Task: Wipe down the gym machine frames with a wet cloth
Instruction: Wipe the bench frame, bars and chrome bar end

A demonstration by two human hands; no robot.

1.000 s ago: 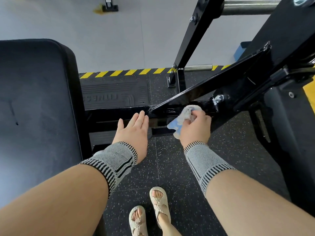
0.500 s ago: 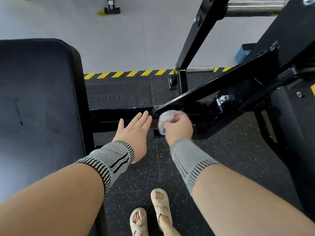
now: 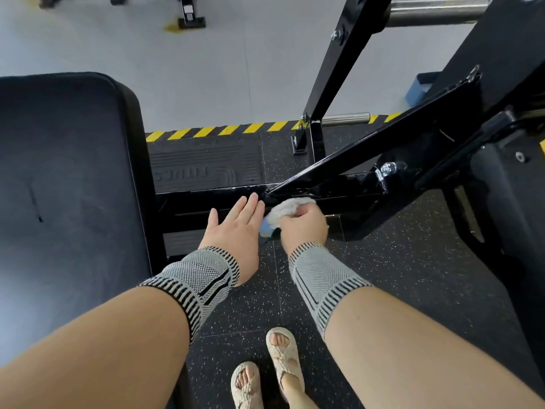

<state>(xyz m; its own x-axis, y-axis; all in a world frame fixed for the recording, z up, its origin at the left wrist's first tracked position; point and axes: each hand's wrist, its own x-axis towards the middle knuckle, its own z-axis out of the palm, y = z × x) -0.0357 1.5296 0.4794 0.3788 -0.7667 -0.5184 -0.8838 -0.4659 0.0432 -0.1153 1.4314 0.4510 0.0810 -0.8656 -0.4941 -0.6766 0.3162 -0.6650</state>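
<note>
A black low horizontal frame bar [image 3: 206, 199] of the gym machine runs across the middle, joined by a slanted black beam [image 3: 383, 152] rising to the right. My right hand [image 3: 303, 225] grips a bunched white and blue cloth [image 3: 283, 212] and presses it on the bar just below the joint. My left hand [image 3: 236, 228] hovers beside it with straight fingers, fingertips at the bar's top edge, holding nothing. Both wrists wear grey knit bands.
A large black padded bench [image 3: 67, 187] fills the left. A bolt [image 3: 389, 168] sits on the bar to the right. An upright black post [image 3: 339, 63], a steel sleeve [image 3: 433, 10], yellow-black floor tape [image 3: 218, 131] and a blue bin [image 3: 418, 87] lie beyond. My sandalled feet [image 3: 265, 370] stand on speckled rubber flooring.
My right hand has slid the cloth leftward along the bar, from near the bolt to the joint beside my left hand. The left hand has stayed in place.
</note>
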